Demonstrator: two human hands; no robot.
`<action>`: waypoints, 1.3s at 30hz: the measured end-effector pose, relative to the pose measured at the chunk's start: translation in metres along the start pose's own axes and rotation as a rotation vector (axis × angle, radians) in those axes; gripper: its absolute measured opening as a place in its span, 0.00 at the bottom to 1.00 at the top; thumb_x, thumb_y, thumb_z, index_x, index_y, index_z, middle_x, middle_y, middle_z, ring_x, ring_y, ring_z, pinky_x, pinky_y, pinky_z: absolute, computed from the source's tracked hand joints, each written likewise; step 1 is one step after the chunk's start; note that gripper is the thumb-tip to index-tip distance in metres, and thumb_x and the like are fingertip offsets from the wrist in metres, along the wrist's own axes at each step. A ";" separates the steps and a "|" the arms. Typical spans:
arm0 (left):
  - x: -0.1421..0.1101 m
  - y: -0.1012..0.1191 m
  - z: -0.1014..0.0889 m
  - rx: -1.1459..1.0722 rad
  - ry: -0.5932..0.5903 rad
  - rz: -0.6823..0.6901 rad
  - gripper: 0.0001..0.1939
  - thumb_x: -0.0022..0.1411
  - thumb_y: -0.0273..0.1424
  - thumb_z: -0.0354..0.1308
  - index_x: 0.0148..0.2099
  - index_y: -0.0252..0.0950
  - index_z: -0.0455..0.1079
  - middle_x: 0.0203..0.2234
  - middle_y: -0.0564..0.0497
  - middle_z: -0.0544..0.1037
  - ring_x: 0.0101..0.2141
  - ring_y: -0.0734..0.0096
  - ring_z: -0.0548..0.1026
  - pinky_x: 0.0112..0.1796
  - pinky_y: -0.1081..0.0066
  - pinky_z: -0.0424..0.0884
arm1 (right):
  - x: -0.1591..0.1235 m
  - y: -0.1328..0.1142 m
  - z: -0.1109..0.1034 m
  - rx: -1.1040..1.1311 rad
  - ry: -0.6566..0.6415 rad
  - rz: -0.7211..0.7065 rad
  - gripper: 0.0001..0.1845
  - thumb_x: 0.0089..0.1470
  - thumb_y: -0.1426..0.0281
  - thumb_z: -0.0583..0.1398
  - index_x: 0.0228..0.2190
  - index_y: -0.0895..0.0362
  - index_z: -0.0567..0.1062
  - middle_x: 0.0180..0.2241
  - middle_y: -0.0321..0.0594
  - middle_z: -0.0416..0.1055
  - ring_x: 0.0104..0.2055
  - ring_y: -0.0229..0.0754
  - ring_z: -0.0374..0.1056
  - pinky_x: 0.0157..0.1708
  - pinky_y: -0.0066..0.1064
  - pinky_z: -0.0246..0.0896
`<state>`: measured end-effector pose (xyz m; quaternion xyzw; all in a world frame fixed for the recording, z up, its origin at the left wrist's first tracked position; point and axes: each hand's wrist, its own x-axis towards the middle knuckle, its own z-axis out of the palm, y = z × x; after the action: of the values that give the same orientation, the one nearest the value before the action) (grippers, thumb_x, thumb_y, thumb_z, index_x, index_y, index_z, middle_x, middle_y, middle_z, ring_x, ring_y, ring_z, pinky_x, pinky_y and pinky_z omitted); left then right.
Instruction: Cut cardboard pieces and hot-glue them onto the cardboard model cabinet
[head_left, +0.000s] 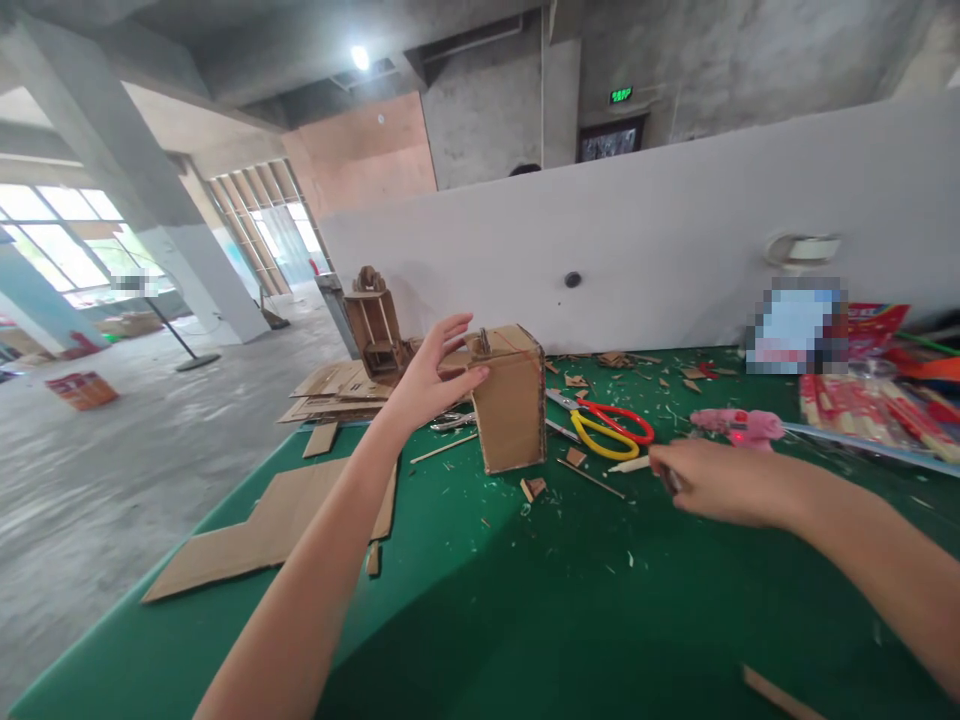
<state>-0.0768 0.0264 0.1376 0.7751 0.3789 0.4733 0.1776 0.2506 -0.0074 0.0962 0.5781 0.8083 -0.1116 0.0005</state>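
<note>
A small cardboard box (514, 415) stands upright on the green table, with a little bent piece on top. My left hand (431, 375) is at its upper left side, fingers apart, the thumb tip against the box's edge. To the right, my right hand (709, 482) is closed over the table; a dark bit shows at its fingers, too small to name. A pale pointed stick (630, 465) lies by its fingertips. Between the box and that hand are scissors (607, 430) with one red and one yellow handle. Beyond the right hand lies a pink glue gun (739, 425).
Flat cardboard pieces (255, 530) and a stack of cardboard (337, 390) lie at the left. A cardboard structure (375, 330) stands behind them. A white partition (660, 240) closes the back. Packets (874, 410) and a blurred screen (795, 325) are at right; scraps litter the table.
</note>
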 end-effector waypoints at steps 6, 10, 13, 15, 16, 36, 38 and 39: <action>0.001 -0.001 0.007 -0.034 -0.014 0.055 0.24 0.59 0.34 0.58 0.57 0.45 0.58 0.58 0.45 0.65 0.60 0.59 0.60 0.51 0.59 0.70 | 0.008 -0.043 -0.065 0.475 0.362 -0.427 0.27 0.52 0.62 0.60 0.54 0.46 0.64 0.45 0.42 0.71 0.42 0.47 0.71 0.40 0.40 0.68; 0.001 -0.002 0.009 -0.021 -0.021 0.074 0.23 0.62 0.33 0.55 0.59 0.43 0.57 0.58 0.44 0.65 0.60 0.61 0.62 0.51 0.63 0.70 | 0.040 -0.079 -0.083 0.593 0.548 -0.598 0.22 0.48 0.66 0.63 0.46 0.54 0.68 0.47 0.44 0.70 0.42 0.47 0.71 0.38 0.39 0.71; 0.002 -0.004 0.010 -0.033 -0.016 0.066 0.23 0.62 0.33 0.54 0.59 0.43 0.56 0.58 0.44 0.65 0.59 0.61 0.62 0.51 0.63 0.70 | 0.061 -0.093 -0.084 0.532 0.593 -0.625 0.19 0.47 0.72 0.63 0.43 0.57 0.69 0.44 0.43 0.73 0.42 0.47 0.72 0.40 0.39 0.70; 0.002 -0.007 0.010 -0.065 -0.008 0.067 0.23 0.62 0.33 0.55 0.58 0.43 0.57 0.57 0.44 0.66 0.59 0.59 0.62 0.51 0.61 0.70 | 0.069 -0.097 -0.085 0.502 0.602 -0.640 0.17 0.47 0.73 0.62 0.43 0.57 0.71 0.44 0.43 0.73 0.42 0.46 0.72 0.40 0.38 0.70; 0.002 -0.008 0.011 -0.083 -0.002 0.071 0.22 0.62 0.33 0.56 0.58 0.42 0.58 0.57 0.44 0.66 0.59 0.59 0.62 0.51 0.60 0.70 | 0.071 -0.098 -0.086 0.498 0.601 -0.649 0.17 0.48 0.73 0.61 0.42 0.58 0.71 0.44 0.43 0.73 0.42 0.46 0.73 0.41 0.38 0.70; 0.002 -0.010 0.011 -0.087 0.012 0.069 0.23 0.61 0.33 0.56 0.58 0.43 0.59 0.56 0.44 0.67 0.58 0.58 0.63 0.50 0.59 0.71 | 0.082 -0.099 -0.082 0.640 0.472 -0.646 0.22 0.51 0.65 0.63 0.47 0.58 0.69 0.48 0.47 0.73 0.48 0.48 0.70 0.49 0.42 0.66; 0.002 -0.009 0.010 -0.072 0.014 0.068 0.23 0.61 0.33 0.56 0.58 0.43 0.59 0.56 0.44 0.67 0.58 0.58 0.64 0.49 0.59 0.72 | 0.083 -0.099 -0.082 0.676 0.447 -0.601 0.24 0.52 0.62 0.62 0.49 0.56 0.67 0.47 0.48 0.73 0.47 0.48 0.70 0.44 0.42 0.69; 0.002 -0.009 0.010 -0.066 0.015 0.067 0.23 0.61 0.33 0.56 0.58 0.43 0.59 0.56 0.44 0.67 0.58 0.58 0.64 0.49 0.59 0.72 | 0.083 -0.100 -0.082 0.690 0.426 -0.576 0.23 0.53 0.60 0.61 0.48 0.56 0.67 0.47 0.48 0.73 0.45 0.48 0.71 0.40 0.40 0.71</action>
<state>-0.0713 0.0345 0.1280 0.7776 0.3384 0.4968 0.1843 0.1404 0.0547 0.1835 0.3079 0.8332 -0.2474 -0.3870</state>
